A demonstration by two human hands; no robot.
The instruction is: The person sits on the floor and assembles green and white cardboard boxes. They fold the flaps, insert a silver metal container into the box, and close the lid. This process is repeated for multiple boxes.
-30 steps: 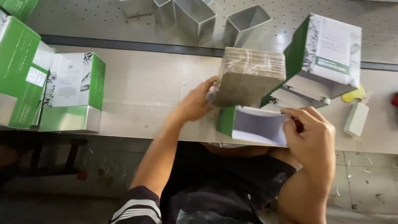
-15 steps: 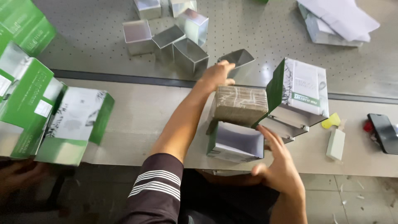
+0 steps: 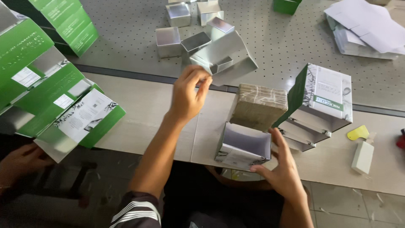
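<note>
My left hand [image 3: 187, 95] pinches the near corner of a folded silver card insert [image 3: 223, 55] and holds it tilted above the table's dark seam. My right hand [image 3: 282, 173] grips the right side of a small open carton [image 3: 242, 145] with a white inside, at the table's front edge. A brown paper-wrapped block [image 3: 257, 105] stands tilted just behind the carton, leaning against a green and white printed box [image 3: 322, 101] with open flaps.
Several silver inserts [image 3: 168, 42] stand on the perforated grey surface at the back. Green and white cartons [image 3: 63, 114] are piled at the left, above another person's hand [image 3: 21, 160]. White sheets [image 3: 367, 33] lie back right. A yellow piece [image 3: 357, 133] and a white block [image 3: 363, 157] lie right.
My left hand left the brown block, reached back to the silver inserts and now holds one lifted toward me. My right hand stays on the open carton.
</note>
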